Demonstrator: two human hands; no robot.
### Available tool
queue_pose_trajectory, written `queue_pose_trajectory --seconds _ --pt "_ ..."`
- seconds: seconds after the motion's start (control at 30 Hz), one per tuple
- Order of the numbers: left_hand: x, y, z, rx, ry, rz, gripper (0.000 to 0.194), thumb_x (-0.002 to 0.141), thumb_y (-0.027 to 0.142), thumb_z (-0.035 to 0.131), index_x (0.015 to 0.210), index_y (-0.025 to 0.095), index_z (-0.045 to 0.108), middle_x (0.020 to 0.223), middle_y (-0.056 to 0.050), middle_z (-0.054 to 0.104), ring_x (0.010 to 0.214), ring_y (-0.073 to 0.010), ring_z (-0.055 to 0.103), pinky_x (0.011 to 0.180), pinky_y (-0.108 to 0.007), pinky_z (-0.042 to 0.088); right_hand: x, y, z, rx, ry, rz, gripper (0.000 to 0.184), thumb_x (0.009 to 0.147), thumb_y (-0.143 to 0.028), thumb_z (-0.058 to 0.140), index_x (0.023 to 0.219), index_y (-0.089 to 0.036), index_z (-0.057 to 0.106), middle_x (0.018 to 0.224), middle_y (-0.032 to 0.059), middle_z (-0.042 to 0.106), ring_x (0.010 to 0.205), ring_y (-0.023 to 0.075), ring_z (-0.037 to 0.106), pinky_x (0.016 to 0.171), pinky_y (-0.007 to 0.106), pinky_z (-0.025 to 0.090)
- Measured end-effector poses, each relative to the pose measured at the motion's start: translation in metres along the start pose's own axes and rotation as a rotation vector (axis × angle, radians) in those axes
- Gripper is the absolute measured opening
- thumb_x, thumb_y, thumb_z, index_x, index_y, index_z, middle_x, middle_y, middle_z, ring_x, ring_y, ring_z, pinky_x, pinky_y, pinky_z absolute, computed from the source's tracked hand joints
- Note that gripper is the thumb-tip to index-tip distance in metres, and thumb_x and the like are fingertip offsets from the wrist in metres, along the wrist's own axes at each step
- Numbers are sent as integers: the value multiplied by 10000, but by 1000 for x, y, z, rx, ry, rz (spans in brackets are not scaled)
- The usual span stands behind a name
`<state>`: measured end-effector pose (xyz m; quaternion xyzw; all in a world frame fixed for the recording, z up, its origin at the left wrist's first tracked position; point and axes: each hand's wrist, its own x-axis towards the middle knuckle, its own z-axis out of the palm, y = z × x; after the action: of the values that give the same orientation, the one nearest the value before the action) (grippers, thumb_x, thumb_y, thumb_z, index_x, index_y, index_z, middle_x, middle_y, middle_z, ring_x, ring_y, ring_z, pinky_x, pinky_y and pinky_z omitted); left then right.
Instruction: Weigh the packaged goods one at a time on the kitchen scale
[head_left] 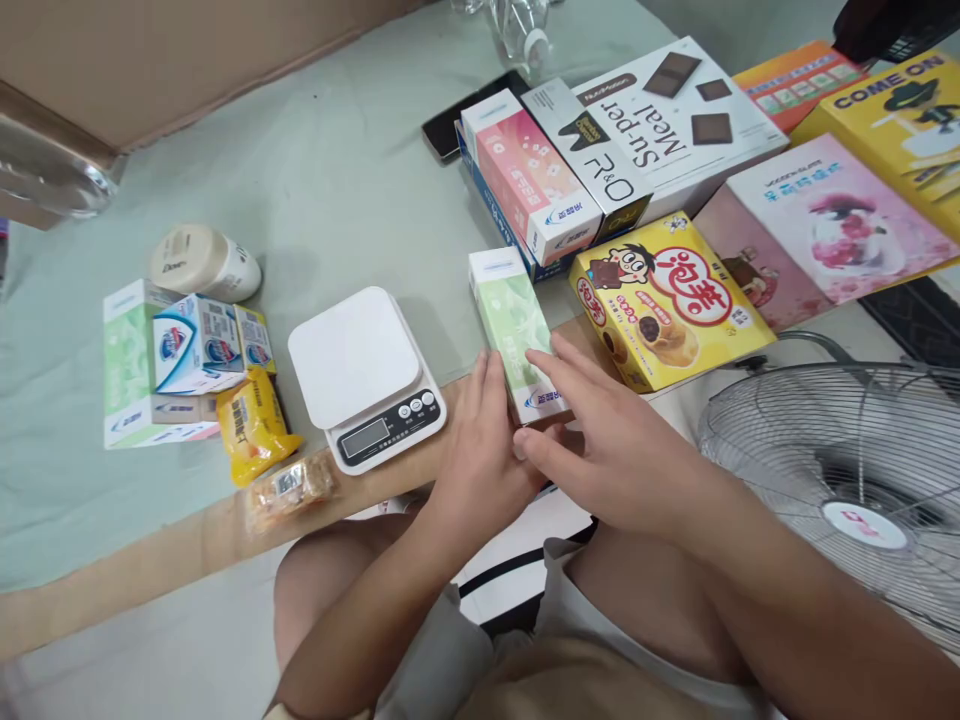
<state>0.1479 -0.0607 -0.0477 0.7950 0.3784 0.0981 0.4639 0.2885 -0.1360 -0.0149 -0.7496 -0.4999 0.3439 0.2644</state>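
A slim light-green and white box (508, 310) lies on the green-covered surface, its near end toward me. My left hand (480, 440) rests against the box's left side and near end, fingers curled. My right hand (600, 430) lies over the box's near right corner, fingers stretched out and touching it. Both hands frame the box. A white kitchen scale (364, 375) with a blank display stands just left of my left hand, nothing on its plate.
Left: a stack of small boxes (176, 365), a white jar (206, 262), yellow snack packs (253, 425). Right and behind: a yellow cartoon box (667, 300), pink box (529, 175), Su-per Meal box (675, 110), pink ice-cream box (840, 215), phone (446, 130). A fan (847, 480) stands at right.
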Motion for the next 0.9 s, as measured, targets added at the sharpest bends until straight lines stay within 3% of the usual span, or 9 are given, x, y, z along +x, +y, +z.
queue_pose_trajectory --seconds 0.1,0.23,0.4,0.53,0.63,0.73,0.83,0.9 --pt "1 2 -2 118 -13 -62 947 902 510 730 1650 181 252 1747 -253 228 1640 -422 277 1291 -621 370 0 0 0 -46 -10 -1 648 924 -495 557 1495 -191 570 1704 199 393 1568 385 439 1201 589 503" --pt "5 0 1 128 -7 -21 792 978 432 630 1630 158 275 1675 -248 347 1571 -369 422 1260 -551 434 0 -2 3 -104 -13 16 549 930 -486 564 1379 -178 634 1693 224 383 1562 404 437 1207 603 484" --pt "10 -7 5 144 27 57 732 994 399 610 1616 170 300 1657 -234 395 1561 -351 439 1259 -553 435 0 0 4 -106 9 17 527 932 -486 560 1346 -170 634 1708 248 331 1570 423 418 1182 629 493" --pt "12 -7 6 144 37 34 746 986 442 620 1620 185 321 1671 -221 396 1558 -365 449 1245 -553 451 -1 3 6 -107 51 -17 537 931 -472 580 1362 -156 630 1725 263 290 1572 438 406 1159 644 507" --pt "13 -6 5 143 20 27 788 969 476 626 1626 166 320 1697 -234 373 1582 -390 413 1234 -570 460 -3 4 11 -155 142 -79 585 928 -466 589 1399 -121 627 1697 290 334 1608 466 320 1212 699 422" --pt "13 -5 5 99 0 68 819 943 468 648 1631 180 311 1676 -220 437 1571 -380 437 1236 -589 457 -6 4 15 -197 254 -161 564 926 -444 590 1398 -140 642 1671 263 400 1602 470 323 1234 741 364" --pt "14 -6 5 63 -3 75 787 942 438 652 1617 180 340 1637 -209 504 1533 -365 498 1245 -602 449 -7 4 16 -216 264 -220 537 930 -418 578 1386 -146 662 1630 234 476 1600 462 331 1230 740 379" --pt "15 -7 6 70 -16 92 744 955 427 646 1603 180 374 1677 -203 455 1572 -358 447 1291 -585 401 -8 3 16 -222 245 -233 548 930 -407 571 1390 -125 666 1605 236 507 1598 471 330 1231 735 387"
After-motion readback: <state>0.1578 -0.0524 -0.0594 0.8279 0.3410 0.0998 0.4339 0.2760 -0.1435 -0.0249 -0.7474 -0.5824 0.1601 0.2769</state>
